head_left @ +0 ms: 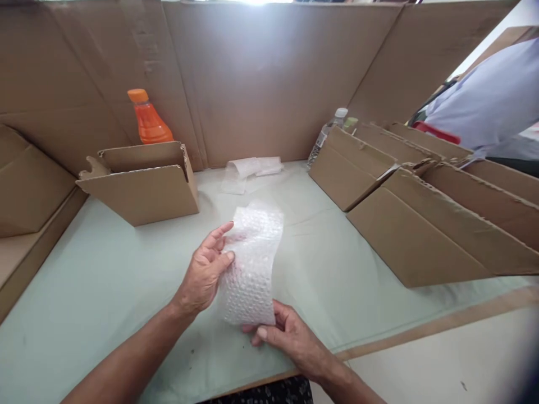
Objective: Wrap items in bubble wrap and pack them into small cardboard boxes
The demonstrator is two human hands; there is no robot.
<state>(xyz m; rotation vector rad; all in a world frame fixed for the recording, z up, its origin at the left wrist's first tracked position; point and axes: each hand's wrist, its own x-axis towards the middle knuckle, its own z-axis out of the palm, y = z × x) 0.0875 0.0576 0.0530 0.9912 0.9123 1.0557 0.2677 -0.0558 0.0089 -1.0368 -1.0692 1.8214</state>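
Observation:
A strip of clear bubble wrap is held up over the pale green table cover, its far end curling away from me. My left hand pinches its left edge between thumb and fingers, some of which show through the plastic. At the near lower right corner, my right hand grips the strip with the thumb in front and fingertips partly behind it. Farther back, more translucent wrap lies crumpled on the table.
An open cardboard box stands left, with an orange bottle behind it. Several open boxes line the right side, beside a clear bottle. A tall cardboard wall closes the back. A person's light sleeve shows at right.

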